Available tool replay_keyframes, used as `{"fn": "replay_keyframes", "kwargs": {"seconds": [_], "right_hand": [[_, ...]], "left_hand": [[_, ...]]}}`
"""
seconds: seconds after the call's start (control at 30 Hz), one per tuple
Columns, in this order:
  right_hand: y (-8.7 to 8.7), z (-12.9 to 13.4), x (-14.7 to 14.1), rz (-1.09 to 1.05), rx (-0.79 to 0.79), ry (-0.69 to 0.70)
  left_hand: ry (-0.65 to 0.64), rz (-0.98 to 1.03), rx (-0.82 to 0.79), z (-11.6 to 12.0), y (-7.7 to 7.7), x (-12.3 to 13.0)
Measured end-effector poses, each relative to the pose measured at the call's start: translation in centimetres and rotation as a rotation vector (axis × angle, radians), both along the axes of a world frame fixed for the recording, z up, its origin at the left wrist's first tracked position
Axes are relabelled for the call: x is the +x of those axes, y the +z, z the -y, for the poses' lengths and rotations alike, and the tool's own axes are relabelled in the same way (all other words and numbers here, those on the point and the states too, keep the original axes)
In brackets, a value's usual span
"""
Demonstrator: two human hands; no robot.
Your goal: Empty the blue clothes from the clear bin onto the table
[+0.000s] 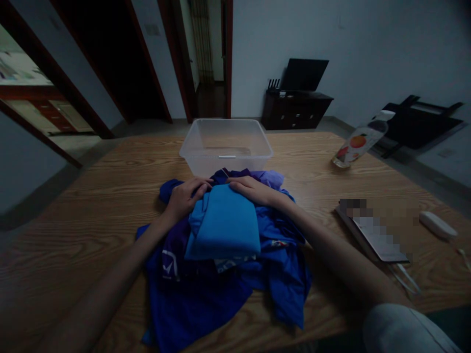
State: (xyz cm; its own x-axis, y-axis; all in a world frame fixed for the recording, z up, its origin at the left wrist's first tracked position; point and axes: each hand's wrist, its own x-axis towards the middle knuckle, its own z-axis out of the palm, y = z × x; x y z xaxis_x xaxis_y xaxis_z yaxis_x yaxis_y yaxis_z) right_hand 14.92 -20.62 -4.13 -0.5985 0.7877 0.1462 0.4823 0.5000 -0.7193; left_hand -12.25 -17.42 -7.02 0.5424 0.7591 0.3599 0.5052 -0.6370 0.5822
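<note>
**Both hands on a folded blue shirt, on top of the laundry pile**

So the person's left hand [186, 196] and right hand [253, 190] both sit at the far edge of a folded light-blue cloth garment [224, 224]. The left one has its fingers curled over the garment's far left corner, pinching the fabric there. The right one lies flatter, fingers together and pressed down on the far right corner; whether it actually grips the fabric, can't tell.

The folded piece lies on a loose heap of dark blue and purple clothes [221, 279], which spreads from the middle of the wooden tabletop [91, 196] down to its near edge and hangs slightly over it.

Just behind the heap, touching it or nearly so, stands a clear rectangular plastic tub [226, 144], toward the far edge. Near the far right corner a clear plastic bottle with fruit on its label [358, 142] leans over. Along the right edge lie a flat booklet [382, 240] (partly blurred out) and a small white oblong object [437, 224].
</note>
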Motion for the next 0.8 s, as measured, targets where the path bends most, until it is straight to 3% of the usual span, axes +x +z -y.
{"fn": "replay_keyframes", "kwargs": {"seconds": [0.07,0.17,0.23,0.37,0.47,0.57,0.67,0.8], "right_hand": [[0.0,0.0,0.0,0.001,-0.004,-0.004],[0.1,0.1,0.0,-0.004,-0.006,-0.016],[0.2,0.2,-0.1,-0.015,-0.002,-0.01],[0.4,0.3,-0.1,-0.039,-0.01,-0.034],[0.2,0.3,-0.1,-0.064,-0.024,-0.063],[0.4,0.4,-0.3,-0.057,-0.024,-0.063],[2.0,1.0,-0.4,-0.047,0.031,-0.106],[6.5,4.3,-1.1,-0.056,0.135,-0.132]], "left_hand": [[-0.065,-0.056,-0.022,-0.3,1.1,-0.3],[-0.089,-0.078,-0.025,0.5,4.3,-0.9],[-0.083,-0.076,-0.04,2.3,7.0,-1.2],[-0.326,-0.286,-0.16,7.1,10.9,-1.0],[-0.44,-0.323,-0.116,8.9,11.3,-0.2],[-0.42,-0.25,-0.03,8.0,10.3,0.6],[-0.302,-0.178,-0.004,6.3,9.3,0.7],[-0.031,-0.036,0.064,5.9,9.3,0.2]]}}
